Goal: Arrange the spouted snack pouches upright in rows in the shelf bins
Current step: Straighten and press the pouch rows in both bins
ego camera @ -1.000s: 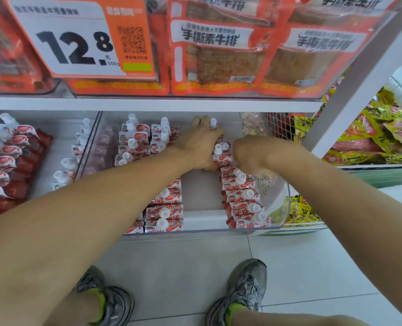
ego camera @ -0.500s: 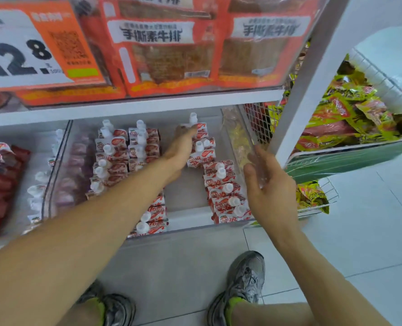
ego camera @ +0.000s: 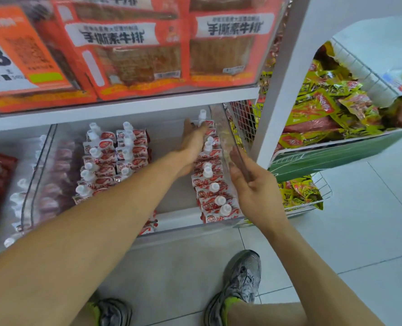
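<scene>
Inside the clear shelf bin, two rows of white-capped spouted pouches stand upright at its left. Right of them, the left hand reaches deep in, straight fingers pressed against the right-hand pouch row along the bin's right wall. The right hand grips that wall's top edge, thumb inside.
</scene>
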The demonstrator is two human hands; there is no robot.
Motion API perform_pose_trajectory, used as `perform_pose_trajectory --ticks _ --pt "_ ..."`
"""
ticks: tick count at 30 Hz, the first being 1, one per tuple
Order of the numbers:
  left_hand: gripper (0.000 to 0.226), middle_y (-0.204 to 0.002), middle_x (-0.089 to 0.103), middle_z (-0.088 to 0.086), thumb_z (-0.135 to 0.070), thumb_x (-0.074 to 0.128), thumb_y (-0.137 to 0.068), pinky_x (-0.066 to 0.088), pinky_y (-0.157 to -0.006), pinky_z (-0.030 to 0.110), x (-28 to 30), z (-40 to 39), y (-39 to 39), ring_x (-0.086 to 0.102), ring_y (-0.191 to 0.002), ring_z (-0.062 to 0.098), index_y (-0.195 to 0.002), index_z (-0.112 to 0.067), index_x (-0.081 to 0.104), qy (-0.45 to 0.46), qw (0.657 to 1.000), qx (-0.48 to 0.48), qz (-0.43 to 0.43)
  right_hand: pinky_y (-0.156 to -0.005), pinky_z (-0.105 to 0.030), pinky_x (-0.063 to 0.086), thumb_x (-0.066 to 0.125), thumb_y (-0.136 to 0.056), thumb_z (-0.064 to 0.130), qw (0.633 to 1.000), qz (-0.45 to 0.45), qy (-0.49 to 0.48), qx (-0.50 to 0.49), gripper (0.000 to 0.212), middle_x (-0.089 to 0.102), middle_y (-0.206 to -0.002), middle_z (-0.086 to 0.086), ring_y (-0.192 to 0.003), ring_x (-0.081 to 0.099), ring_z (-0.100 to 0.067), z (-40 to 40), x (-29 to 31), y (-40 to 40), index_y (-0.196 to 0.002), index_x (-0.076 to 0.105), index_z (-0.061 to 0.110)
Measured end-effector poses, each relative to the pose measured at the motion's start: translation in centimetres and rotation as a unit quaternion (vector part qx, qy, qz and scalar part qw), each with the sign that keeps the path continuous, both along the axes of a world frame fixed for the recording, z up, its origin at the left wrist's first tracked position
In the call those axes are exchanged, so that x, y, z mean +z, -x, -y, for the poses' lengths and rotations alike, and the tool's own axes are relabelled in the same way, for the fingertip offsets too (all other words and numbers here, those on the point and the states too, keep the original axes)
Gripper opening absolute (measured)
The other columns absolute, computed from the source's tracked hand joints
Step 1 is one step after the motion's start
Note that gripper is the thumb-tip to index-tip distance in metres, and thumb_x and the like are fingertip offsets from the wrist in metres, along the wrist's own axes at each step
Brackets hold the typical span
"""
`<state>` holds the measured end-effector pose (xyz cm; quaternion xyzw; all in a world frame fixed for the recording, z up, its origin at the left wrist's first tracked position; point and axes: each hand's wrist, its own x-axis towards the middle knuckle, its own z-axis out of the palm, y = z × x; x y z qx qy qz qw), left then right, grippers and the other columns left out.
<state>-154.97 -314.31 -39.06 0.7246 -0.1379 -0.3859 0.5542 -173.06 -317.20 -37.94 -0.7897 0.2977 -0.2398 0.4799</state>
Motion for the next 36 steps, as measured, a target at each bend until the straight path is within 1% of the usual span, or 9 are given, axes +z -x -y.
perform_pose_trajectory --ticks 5,9,13,17,20,25,27,32,36 --pt "0.056 -0.148 0.040 0.002 -0.052 0.034 -0.096 0.026 -0.111 0.041 2.5 -2.9 0.7 0.038 -0.133 0.022 -0.143 -0.022 0.038 -0.041 0.997 0.072 -0.009 -0.054 -0.012 0.043 0.051 -0.101 0.026 1.000 -0.012 0.006 0.008 0.045 0.069 -0.104 0.019 -0.061 0.062 -0.004 0.2 0.2 0.1 -0.145 0.047 0.021" --pt "0.034 -0.112 0.070 -0.004 -0.044 0.039 -0.099 0.045 -0.098 0.038 3.0 -5.1 5.5 0.062 -0.110 0.019 -0.110 -0.026 0.066 -0.007 0.990 -0.061 -0.126 -0.044 -0.011 0.034 0.051 -0.101 0.023 0.999 -0.012 0.029 0.012 0.044 0.059 -0.068 0.018 -0.044 0.045 -0.002 0.2 0.1 0.1 -0.145 0.046 0.022" --pt "0.041 -0.125 0.065 -0.001 -0.037 0.034 -0.099 0.044 -0.100 0.036 2.2 -5.8 5.6 0.061 -0.115 0.018 -0.128 -0.022 0.059 0.032 0.977 -0.076 -0.196 -0.076 -0.001 0.041 0.050 -0.101 0.017 0.999 -0.009 -0.021 0.037 0.046 0.062 -0.099 0.032 -0.084 0.058 0.022 0.4 0.4 0.3 -0.146 0.045 0.025" --pt "0.052 -0.149 0.039 -0.003 -0.038 0.040 -0.099 0.028 -0.111 0.041 1.0 -7.5 4.1 0.038 -0.135 0.018 -0.146 -0.018 0.034 -0.053 0.989 -0.001 -0.136 -0.107 -0.026 0.041 0.050 -0.099 0.017 0.993 -0.005 -0.087 0.075 0.046 0.060 -0.129 0.025 -0.126 0.052 0.003 1.6 0.4 1.1 -0.143 0.046 0.032" --pt "0.033 -0.116 0.067 -0.009 -0.038 0.045 -0.097 0.044 -0.098 0.041 1.4 -7.1 5.9 0.058 -0.113 0.017 -0.124 -0.023 0.060 -0.049 0.980 -0.062 -0.185 -0.077 -0.037 0.057 0.051 -0.100 0.028 0.994 -0.103 0.004 0.037 0.022 0.073 -0.096 -0.008 -0.091 0.068 -0.027 1.1 0.4 1.9 -0.116 0.063 0.019" --pt "0.034 -0.126 0.064 0.003 -0.024 0.045 -0.096 0.046 -0.100 0.046 2.3 -5.8 7.6 0.060 -0.116 0.021 -0.127 -0.017 0.058 -0.043 0.967 -0.100 -0.231 -0.053 -0.030 0.044 0.054 -0.096 0.013 0.993 -0.084 0.025 0.077 0.022 0.067 -0.068 0.008 -0.058 0.058 -0.008 1.1 1.2 2.4 -0.089 0.063 0.032" --pt "0.037 -0.135 0.051 -0.007 -0.021 0.050 -0.095 0.040 -0.104 0.049 2.8 -6.5 6.9 0.045 -0.126 0.016 -0.131 -0.019 0.053 -0.084 0.970 -0.124 -0.191 -0.054 -0.023 0.042 0.054 -0.096 0.012 0.990 -0.093 0.000 0.109 0.027 0.063 -0.064 0.017 -0.056 0.054 -0.003 1.5 1.4 2.7 -0.087 0.061 0.037" --pt "0.030 -0.100 0.064 0.014 0.014 0.045 -0.083 0.055 -0.070 0.035 3.0 -6.9 7.1 0.062 -0.087 0.025 -0.108 0.003 0.057 -0.093 0.964 -0.143 -0.202 -0.064 -0.028 0.056 0.057 -0.088 0.007 0.991 -0.103 -0.015 0.088 0.037 0.074 -0.087 0.018 -0.070 0.070 -0.006 1.3 1.3 3.1 -0.106 0.066 0.038" --pt "0.038 -0.097 0.050 0.015 0.019 0.050 -0.073 0.051 -0.088 0.043 2.9 -6.7 7.0 0.052 -0.096 0.032 -0.106 0.001 0.049 -0.112 0.968 -0.132 -0.181 -0.056 -0.006 0.041 0.057 -0.089 -0.002 0.989 -0.080 -0.030 0.122 0.039 0.064 -0.064 0.029 -0.058 0.059 0.008 1.5 1.8 3.5 -0.090 0.063 0.037"
